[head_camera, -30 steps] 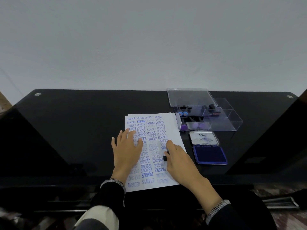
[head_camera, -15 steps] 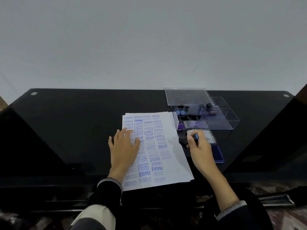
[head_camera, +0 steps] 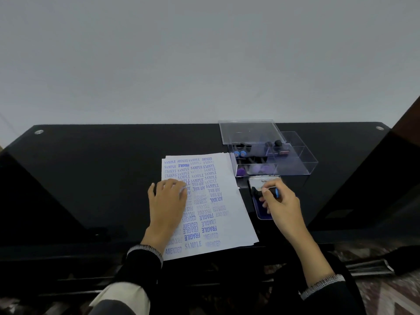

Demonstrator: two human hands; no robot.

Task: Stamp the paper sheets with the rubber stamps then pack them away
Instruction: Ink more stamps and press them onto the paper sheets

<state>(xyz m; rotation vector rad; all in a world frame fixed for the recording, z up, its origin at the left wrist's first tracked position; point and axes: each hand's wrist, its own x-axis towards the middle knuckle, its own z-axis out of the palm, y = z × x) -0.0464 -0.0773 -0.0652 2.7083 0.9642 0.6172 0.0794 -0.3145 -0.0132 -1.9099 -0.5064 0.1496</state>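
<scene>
A stack of white paper sheets point(head_camera: 223, 178) covered in blue stamped words lies on the black glass desk point(head_camera: 102, 178). My left hand point(head_camera: 168, 205) rests flat on the sheets' left part, fingers straight. My right hand point(head_camera: 280, 204) grips a black rubber stamp with a blue cap point(head_camera: 271, 192) over the open blue ink pad point(head_camera: 261, 213), whose lid point(head_camera: 261, 181) lies folded back behind it. Whether the stamp face touches the pad is hidden by my fingers.
A clear plastic box point(head_camera: 302, 160) with compartments holds several other stamps behind the ink pad; its clear lid point(head_camera: 247, 130) leans on its back left. The desk's near edge runs just under the paper's bottom. Dark furniture stands at the right.
My right hand left the paper with the stamp, moved right to the ink pad and has lowered onto it. My left hand has stayed on the sheets.
</scene>
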